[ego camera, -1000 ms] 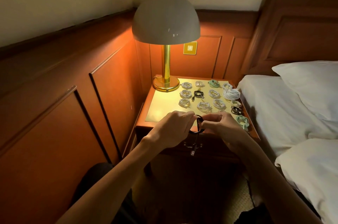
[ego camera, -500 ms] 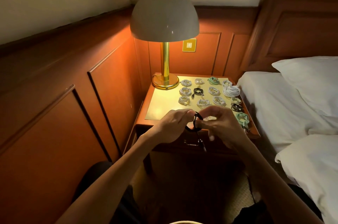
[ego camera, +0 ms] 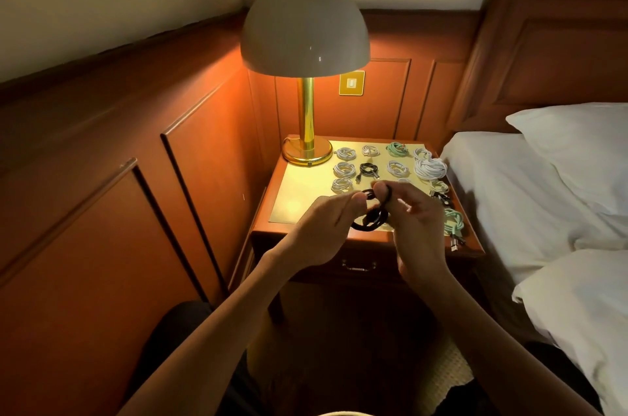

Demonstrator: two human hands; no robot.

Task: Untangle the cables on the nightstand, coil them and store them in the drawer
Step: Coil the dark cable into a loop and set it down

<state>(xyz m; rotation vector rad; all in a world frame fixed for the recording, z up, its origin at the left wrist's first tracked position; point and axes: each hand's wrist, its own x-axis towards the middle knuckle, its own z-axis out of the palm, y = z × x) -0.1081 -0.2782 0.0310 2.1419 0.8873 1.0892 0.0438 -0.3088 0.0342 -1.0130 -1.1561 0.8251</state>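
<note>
Above the nightstand [ego camera: 299, 198], left hand [ego camera: 323, 232] pinches the black cable [ego camera: 368, 220] coil steady; right hand [ego camera: 418, 228], fingers curled on it, seemingly winds its end round.

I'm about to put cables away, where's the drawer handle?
Head view, right of centre: the drawer handle sits on the nightstand front, between the wrists, below the black cable that the left hand and right hand hold.

— Where does the lamp [ego camera: 306, 24] stand?
— On the nightstand [ego camera: 292, 211], back left; the coiled cables [ego camera: 396, 168] lie in rows to its right.
— And the bed [ego camera: 503, 184], the drawer [ego camera: 360, 261]?
— The bed is just beside, on the right; the drawer is under the top, in front.
</note>
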